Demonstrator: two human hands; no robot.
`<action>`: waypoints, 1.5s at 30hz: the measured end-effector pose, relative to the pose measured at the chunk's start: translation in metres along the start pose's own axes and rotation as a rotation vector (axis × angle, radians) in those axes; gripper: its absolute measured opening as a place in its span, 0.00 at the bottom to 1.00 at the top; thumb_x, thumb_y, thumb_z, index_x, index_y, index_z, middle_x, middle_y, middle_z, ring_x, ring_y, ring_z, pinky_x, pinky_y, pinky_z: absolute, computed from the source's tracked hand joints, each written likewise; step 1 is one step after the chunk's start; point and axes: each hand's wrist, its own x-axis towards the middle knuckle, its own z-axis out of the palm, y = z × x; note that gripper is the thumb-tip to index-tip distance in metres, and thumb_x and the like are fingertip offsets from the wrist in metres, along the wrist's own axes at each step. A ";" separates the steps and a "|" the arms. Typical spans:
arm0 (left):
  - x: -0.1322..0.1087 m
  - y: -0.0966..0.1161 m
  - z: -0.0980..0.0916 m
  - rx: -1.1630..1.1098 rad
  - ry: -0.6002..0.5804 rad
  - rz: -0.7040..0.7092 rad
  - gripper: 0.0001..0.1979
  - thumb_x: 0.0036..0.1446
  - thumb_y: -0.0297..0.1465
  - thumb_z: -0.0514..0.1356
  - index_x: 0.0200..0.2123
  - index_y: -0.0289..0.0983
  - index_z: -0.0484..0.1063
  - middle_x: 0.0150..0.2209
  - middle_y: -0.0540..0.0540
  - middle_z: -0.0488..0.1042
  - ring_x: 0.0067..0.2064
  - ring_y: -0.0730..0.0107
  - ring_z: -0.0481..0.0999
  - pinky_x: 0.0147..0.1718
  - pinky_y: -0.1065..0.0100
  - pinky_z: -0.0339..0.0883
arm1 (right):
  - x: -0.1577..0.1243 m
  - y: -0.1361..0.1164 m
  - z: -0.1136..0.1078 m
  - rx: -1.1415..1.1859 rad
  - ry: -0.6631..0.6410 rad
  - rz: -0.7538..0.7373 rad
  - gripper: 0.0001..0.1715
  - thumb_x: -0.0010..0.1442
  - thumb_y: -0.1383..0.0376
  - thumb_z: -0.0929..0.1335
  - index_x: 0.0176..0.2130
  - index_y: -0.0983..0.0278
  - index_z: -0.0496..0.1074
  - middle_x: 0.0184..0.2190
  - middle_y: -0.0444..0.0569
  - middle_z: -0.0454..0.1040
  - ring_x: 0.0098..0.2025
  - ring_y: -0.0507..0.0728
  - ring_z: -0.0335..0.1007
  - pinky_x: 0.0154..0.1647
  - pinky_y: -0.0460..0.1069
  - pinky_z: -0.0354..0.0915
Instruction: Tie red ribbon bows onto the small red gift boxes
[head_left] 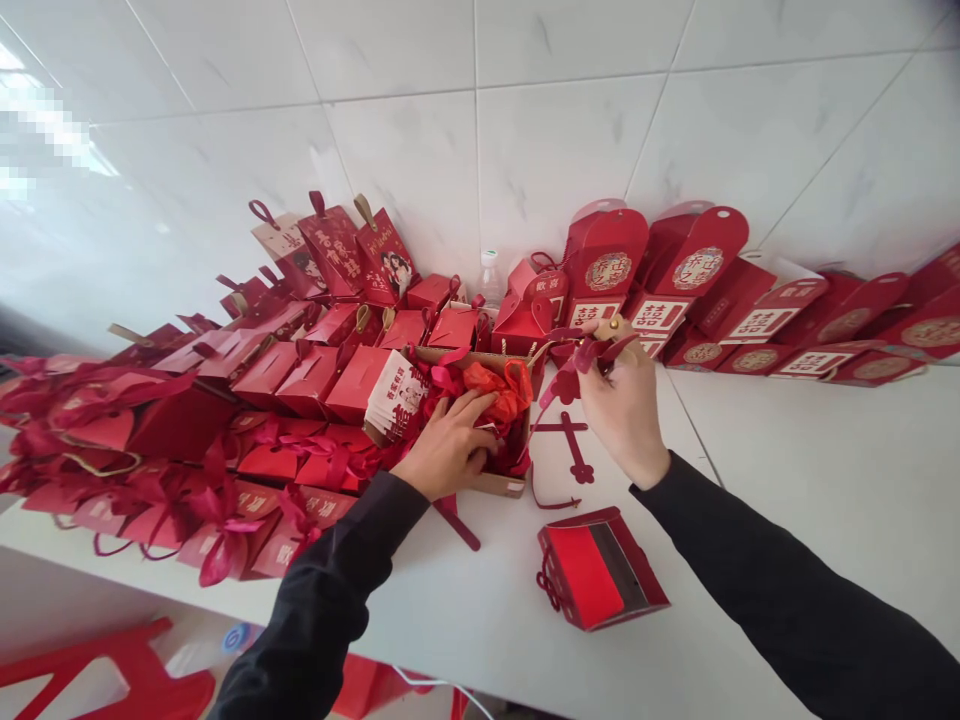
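Note:
My left hand (450, 445) reaches into a cardboard box (499, 484) on the white table, its fingers apart over a tangle of red ribbons (499, 390). A stack of printed cards (397, 398) leans at that box's left end. My right hand (622, 395) is raised beside the box, fingers closed on a bunch of dark red strips (564, 385). Below it lie a flower-ended strip (577, 450) and a thin cord (551, 502). An open red gift box (600, 570) rests on its side nearer me, a looped cord on its left.
Many closed red gift boxes (300, 375) crowd the table's left, several with bows (221, 510). Gift boxes with raised lids (607, 250) line the tiled wall at right. A clear bottle (490, 280) stands behind. A red stool (112, 680) is below the table's front edge.

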 end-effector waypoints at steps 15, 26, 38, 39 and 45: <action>0.004 -0.026 0.007 0.027 -0.002 -0.014 0.21 0.54 0.16 0.60 0.48 0.40 0.78 0.65 0.40 0.67 0.68 0.51 0.66 0.63 0.52 0.67 | -0.062 0.005 0.037 0.109 -0.694 -0.317 0.19 0.63 0.79 0.63 0.49 0.59 0.65 0.47 0.52 0.68 0.46 0.59 0.73 0.48 0.53 0.73; 0.005 -0.033 0.003 -0.064 0.032 0.005 0.21 0.49 0.20 0.64 0.46 0.39 0.82 0.65 0.37 0.68 0.68 0.43 0.65 0.61 0.48 0.69 | -0.044 0.004 0.050 -0.299 -1.264 -0.227 0.09 0.69 0.68 0.71 0.50 0.66 0.74 0.48 0.50 0.75 0.45 0.58 0.76 0.46 0.56 0.75; 0.001 -0.038 0.011 -0.120 0.113 0.011 0.30 0.48 0.14 0.56 0.50 0.44 0.81 0.62 0.44 0.73 0.65 0.55 0.72 0.60 0.59 0.71 | -0.037 0.000 0.062 -0.269 -1.280 -0.113 0.12 0.70 0.61 0.71 0.50 0.66 0.75 0.48 0.51 0.77 0.46 0.58 0.77 0.47 0.57 0.75; 0.001 -0.038 0.012 -0.123 0.113 0.015 0.29 0.48 0.14 0.56 0.48 0.43 0.81 0.62 0.44 0.74 0.64 0.55 0.72 0.60 0.59 0.71 | -0.034 -0.002 0.055 -0.222 -1.241 -0.109 0.10 0.70 0.63 0.71 0.49 0.66 0.75 0.47 0.50 0.77 0.46 0.58 0.77 0.48 0.58 0.75; 0.001 -0.040 0.014 -0.119 0.106 0.010 0.26 0.48 0.14 0.56 0.46 0.41 0.82 0.63 0.42 0.72 0.66 0.52 0.70 0.63 0.57 0.68 | 0.008 0.002 -0.006 0.004 -0.931 0.016 0.19 0.65 0.78 0.62 0.48 0.63 0.75 0.42 0.47 0.78 0.42 0.56 0.76 0.46 0.52 0.72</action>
